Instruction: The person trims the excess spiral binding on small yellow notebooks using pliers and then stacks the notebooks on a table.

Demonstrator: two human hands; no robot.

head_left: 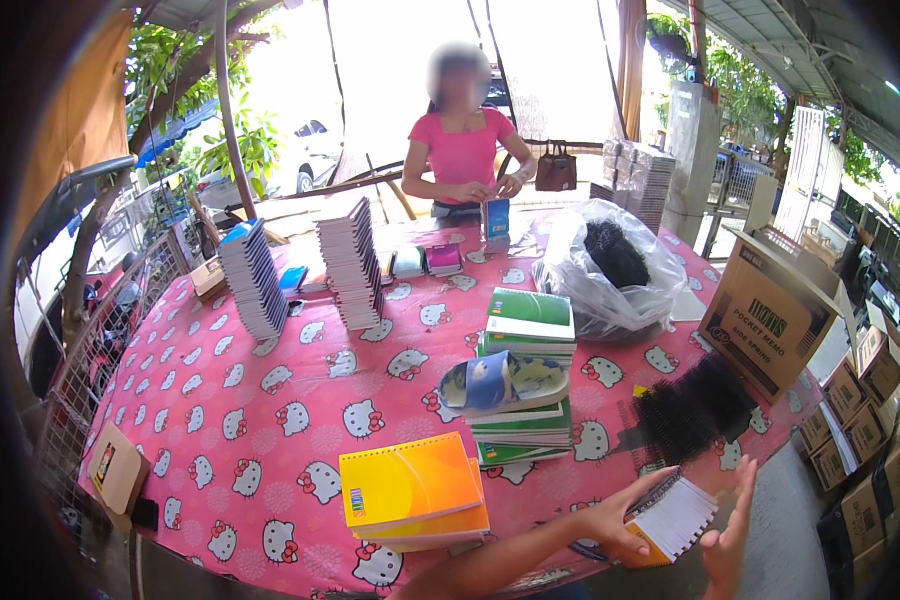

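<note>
At the table's near right edge, my left hand grips a small spiral notebook with its white lined pages facing up and an orange cover below. A dark coil runs along its upper left edge. Beside the notebook, my right hand is raised with fingers stretched out, holding nothing. Left of my forearm lies a stack of yellow and orange notebooks with a row of punched holes. Black plastic binding coils are heaped beyond my hands.
A blue slide sandal rests on stacked green notebooks. Behind stand a plastic bag of black coils, a cardboard box and two tall notebook stacks. Across the pink-covered table, a person in pink holds a blue notebook.
</note>
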